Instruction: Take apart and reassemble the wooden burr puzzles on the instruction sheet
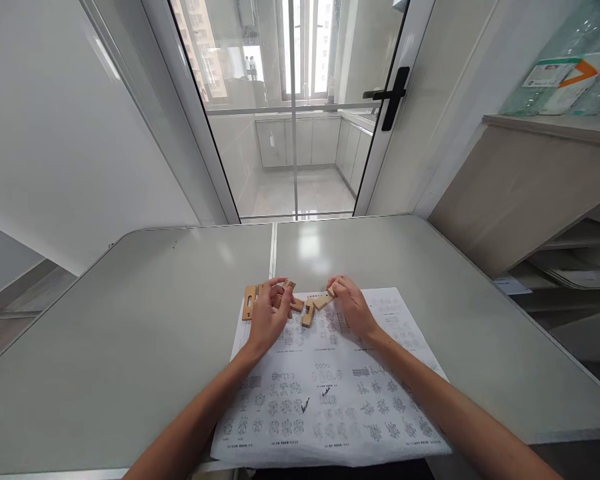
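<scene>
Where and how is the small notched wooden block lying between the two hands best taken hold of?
Probably by its near end, pinched across the narrow sides, coming from above and the near side: the notched block points that end over open printed sheet, while other wooden pieces crowd its far end.

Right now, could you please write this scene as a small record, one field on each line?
left hand: holds a wooden piece
right hand: holds another wooden piece
between hands: notched piece, pale piece
beside left hand: slotted block
under the work: printed sheet with diagrams
surface: grey table
beyond table: glass door, black handle
</scene>
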A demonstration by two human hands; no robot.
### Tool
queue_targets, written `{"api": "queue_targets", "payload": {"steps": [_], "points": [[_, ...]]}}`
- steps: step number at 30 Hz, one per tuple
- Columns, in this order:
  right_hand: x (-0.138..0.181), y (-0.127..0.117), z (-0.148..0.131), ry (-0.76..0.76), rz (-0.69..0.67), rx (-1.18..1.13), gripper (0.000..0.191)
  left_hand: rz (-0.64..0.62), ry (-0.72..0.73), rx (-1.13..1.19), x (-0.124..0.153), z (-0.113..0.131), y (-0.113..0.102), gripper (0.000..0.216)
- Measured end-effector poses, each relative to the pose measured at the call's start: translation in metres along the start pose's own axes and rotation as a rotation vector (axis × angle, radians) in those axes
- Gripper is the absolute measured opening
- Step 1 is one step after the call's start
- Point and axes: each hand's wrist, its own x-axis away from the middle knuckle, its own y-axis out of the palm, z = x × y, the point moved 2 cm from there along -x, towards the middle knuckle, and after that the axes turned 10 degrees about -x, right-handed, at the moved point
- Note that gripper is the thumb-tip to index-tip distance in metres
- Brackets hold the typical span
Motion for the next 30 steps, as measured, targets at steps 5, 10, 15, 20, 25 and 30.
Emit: {"api": "queue_targets", "payload": {"steps": [5,10,15,20,25,30], "points": [[0.003,0.004,-0.001,-0.018,-0.082,0.059,0.043,-0.078,0.215,-0.428,0.005,-0.004,0.006,0.035],[0.007,0.009,0.001,-0.052,-0.153,0.26,0.041,-0.09,0.323,-0.581,0.005,-0.008,0.008,0.033],[0.008,0.01,0.005,-0.113,-0.145,0.399,0.04,-0.083,0.388,-0.685,0.006,-0.007,0.01,0.031],[0.009,0.01,0.008,-0.137,-0.13,0.501,0.038,-0.061,0.4,-0.681,0.007,-0.005,0.009,0.022],[0.01,0.01,0.01,-0.156,-0.079,0.539,0.036,-0.021,0.39,-0.658,0.007,-0.003,0.008,0.015],[0.008,0.008,0.003,-0.234,0.0,0.507,0.027,0.011,0.423,-0.661,0.007,-0.003,0.008,0.012]]}}
